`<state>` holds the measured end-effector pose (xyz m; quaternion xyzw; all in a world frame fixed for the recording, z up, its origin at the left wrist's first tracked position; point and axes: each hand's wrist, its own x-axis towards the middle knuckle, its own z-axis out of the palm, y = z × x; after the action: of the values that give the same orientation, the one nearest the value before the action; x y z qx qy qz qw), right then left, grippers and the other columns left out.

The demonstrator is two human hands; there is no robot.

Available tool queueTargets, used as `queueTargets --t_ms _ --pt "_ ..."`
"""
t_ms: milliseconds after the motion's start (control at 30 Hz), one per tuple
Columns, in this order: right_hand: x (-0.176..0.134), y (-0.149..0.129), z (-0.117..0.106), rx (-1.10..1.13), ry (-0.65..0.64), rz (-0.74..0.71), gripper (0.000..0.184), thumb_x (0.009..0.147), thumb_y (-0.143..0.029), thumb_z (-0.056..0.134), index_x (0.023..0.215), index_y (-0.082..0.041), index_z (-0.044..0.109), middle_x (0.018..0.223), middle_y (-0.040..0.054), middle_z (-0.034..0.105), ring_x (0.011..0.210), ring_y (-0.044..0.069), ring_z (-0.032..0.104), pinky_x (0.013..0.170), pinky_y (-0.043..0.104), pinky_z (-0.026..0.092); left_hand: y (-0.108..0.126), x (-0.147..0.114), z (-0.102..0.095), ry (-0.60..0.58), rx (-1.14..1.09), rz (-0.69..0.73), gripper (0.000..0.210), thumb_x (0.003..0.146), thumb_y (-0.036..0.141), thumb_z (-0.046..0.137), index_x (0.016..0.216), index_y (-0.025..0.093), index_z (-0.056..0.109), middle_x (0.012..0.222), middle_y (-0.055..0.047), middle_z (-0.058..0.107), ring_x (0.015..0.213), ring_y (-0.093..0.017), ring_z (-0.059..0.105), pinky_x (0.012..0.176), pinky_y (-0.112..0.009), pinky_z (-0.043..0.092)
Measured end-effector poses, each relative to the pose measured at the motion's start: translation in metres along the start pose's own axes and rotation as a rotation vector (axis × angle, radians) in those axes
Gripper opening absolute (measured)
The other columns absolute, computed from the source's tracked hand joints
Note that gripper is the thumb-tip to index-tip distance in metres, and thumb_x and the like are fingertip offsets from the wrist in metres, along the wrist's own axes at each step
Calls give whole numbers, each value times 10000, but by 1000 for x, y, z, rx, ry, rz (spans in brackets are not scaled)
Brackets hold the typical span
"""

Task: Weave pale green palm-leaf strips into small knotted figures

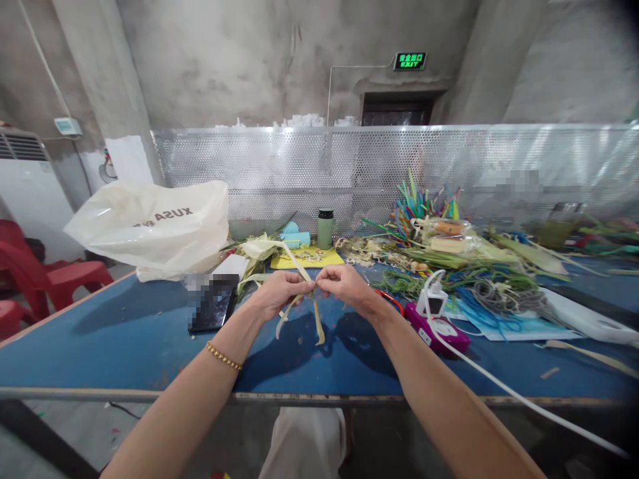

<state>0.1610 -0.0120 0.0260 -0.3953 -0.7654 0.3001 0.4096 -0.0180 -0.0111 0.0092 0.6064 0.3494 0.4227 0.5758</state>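
My left hand (283,293) and my right hand (343,285) meet above the blue table, fingertips nearly touching. Between the left thumb and fingers are pinched pale yellow-green leaf strips (319,326), whose loose ends hang below and stick up behind the hand. The right hand's fingers are pinched together at the strips; exactly what lies between its tips is too small to make out. More pale strips (262,247) lie just beyond the left hand. A dark tablet-like device (214,305) rests left of the left hand.
A white plastic bag (150,226) stands at the back left. Behind the hands are a green bottle (325,229) and yellow sheet (324,258). To the right lie a purple power strip (439,332) with a white charger (432,303), a cable, and heaps of plant strips (409,283).
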Motion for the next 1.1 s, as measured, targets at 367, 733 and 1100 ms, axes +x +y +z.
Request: queueTargets --t_ms 367,733,1100 --pt "3 2 -3 -69 87 18 130 685 -214 545 669 -126 640 523 -17 554 486 98 475 501 216 379 4 -3 0 -22 20 14 272 622 333 766 655 87 656 539 -12 564 442 -56 435 436 -215 281" --pt "5 5 -3 -505 594 -306 232 813 -313 514 667 -167 621 742 70 621 753 182 527 739 294 394 -2 8 -4 263 -181 45 291 526 303 816 604 94 630 504 -2 563 425 -63 449 453 -217 307" --pt "0 -8 13 140 256 107 235 684 -369 613 687 -134 625 545 -26 504 489 90 401 469 224 305 -3 7 3 151 -111 130 288 560 330 800 613 103 632 524 -16 582 489 -85 479 509 -237 318"
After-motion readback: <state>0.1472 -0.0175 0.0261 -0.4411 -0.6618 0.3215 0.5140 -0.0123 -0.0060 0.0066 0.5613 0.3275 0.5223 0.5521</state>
